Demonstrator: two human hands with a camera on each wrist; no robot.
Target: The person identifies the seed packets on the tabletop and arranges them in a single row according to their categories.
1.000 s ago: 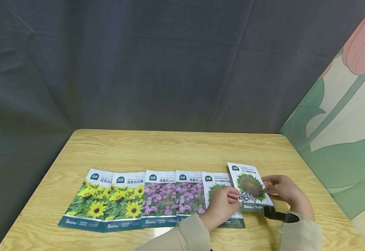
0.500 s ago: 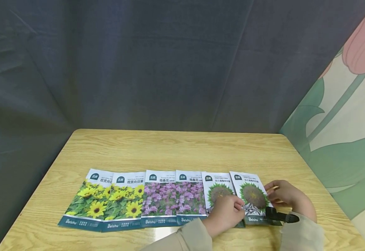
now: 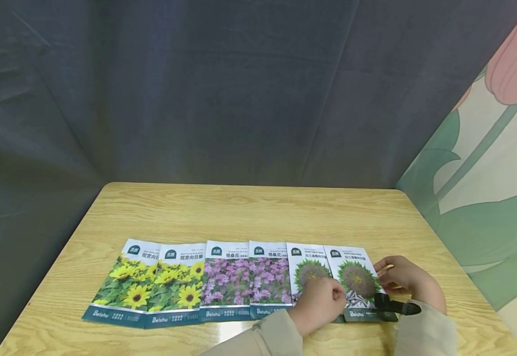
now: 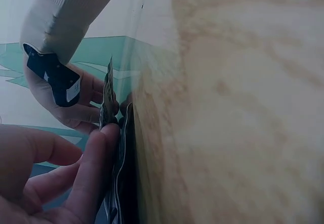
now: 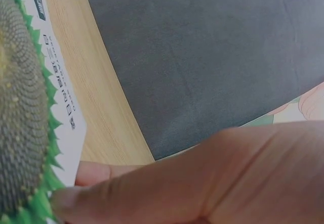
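Observation:
At the right end of a row of seed packets lies the rightmost sunflower seed packet (image 3: 357,282), with a big brown seed head and green leaves. My right hand (image 3: 407,278) pinches its right edge; the right wrist view shows the thumb on the printed front and a finger behind. My left hand (image 3: 318,304) rests over the lower part of the neighbouring sunflower seed packet (image 3: 308,262), hiding much of it. In the left wrist view, fingertips of the left hand (image 4: 76,173) press at the packets' edges. The right packet slightly overlaps its neighbour.
Two purple-flower seed packets (image 3: 227,282) and two yellow-flower seed packets (image 3: 174,282) continue the overlapping row to the left on the wooden table (image 3: 240,212). A dark curtain (image 3: 240,99) hangs behind; a flower-painted wall (image 3: 498,198) stands at the right.
The rightmost packet has come down from a raised, tilted pose to lie level with the row, the right hand lowering with it. My left hand has shifted slightly right and down.

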